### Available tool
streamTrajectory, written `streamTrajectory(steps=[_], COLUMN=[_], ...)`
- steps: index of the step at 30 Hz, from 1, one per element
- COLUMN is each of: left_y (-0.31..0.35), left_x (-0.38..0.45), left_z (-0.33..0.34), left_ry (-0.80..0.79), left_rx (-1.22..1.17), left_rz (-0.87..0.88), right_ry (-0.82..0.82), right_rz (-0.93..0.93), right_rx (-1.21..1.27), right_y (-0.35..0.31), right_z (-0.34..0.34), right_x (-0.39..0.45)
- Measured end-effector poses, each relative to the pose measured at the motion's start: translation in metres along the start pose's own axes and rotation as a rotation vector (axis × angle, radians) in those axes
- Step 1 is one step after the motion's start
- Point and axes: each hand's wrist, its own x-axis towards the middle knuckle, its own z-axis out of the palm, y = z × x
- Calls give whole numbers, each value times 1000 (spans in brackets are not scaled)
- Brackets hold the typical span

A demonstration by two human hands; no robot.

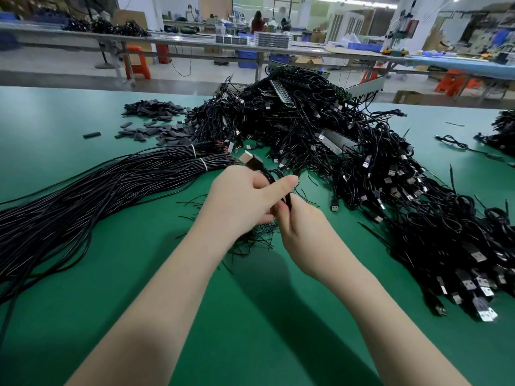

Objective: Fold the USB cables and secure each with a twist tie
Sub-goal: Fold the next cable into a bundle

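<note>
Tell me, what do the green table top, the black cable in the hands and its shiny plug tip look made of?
Table top: seemingly a smooth green mat, rubber or vinyl, with a dull sheen. Cable, gripped by the left hand and right hand: black plastic or rubber sheath, slightly glossy. Plug tip: bright, reflective shell, likely metal, on a black moulded body.

Table (83,112) green. USB cables (362,162) black, plugs silver. Long wire bundle (97,190) black, bound with white ties (203,163). Stools (138,62) orange. Bins (246,55) blue.
</note>
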Motion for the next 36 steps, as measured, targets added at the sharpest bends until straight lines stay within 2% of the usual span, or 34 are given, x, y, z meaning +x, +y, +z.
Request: streamTrajectory(steps=[2,3,4,6,7,8,10,12,16,19,23,25,27,29,34,36], left_y=[6,8,8,7,9,10,8,0,-14,-23,-41,-48,-53,-57,-65,-71], left_x=[0,0,1,1,0,0,0,2,-1,-7,-24,-33,-36,-37,-38,-39], left_z=[-5,-9,-14,-24,-26,-26,-17,-4,-1,-4,-3,-2,2,7,21,27], left_ry=[-48,-14,57,178,170,94,-163,-342,-364,-500,-484,-529,-556,-509,-444,-424], left_rx=[-224,-254,-183,136,324,513,832,962,1002,860,739,684,683,724,868,997], left_rz=[-94,-70,21,299,439,547,625,577,466,384,345,322,302,301,337,380], right_ry=[32,24,-19,-210,-321,-425,-573,-676,-861,-919,-965,-992,-997,-993,-1016,-1021], right_rz=[76,153,247,395,415,419,415,419,366,339,348,353,346,337,388,415], right_rx=[43,124,264,615,731,780,767,701,539,431,302,183,70,22,135,220], right_y=[7,12,18,29,34,38,41,43,43,44,42,41,40,40,52,60], right_z=[-3,-6,-11,-25,-31,-36,-40,-40,-43,-46,-43,-40,-36,-32,-28,-27], right_x=[3,5,7,7,6,4,0,-2,-5,-8,-9,-10,-10,-10,-9,-8])
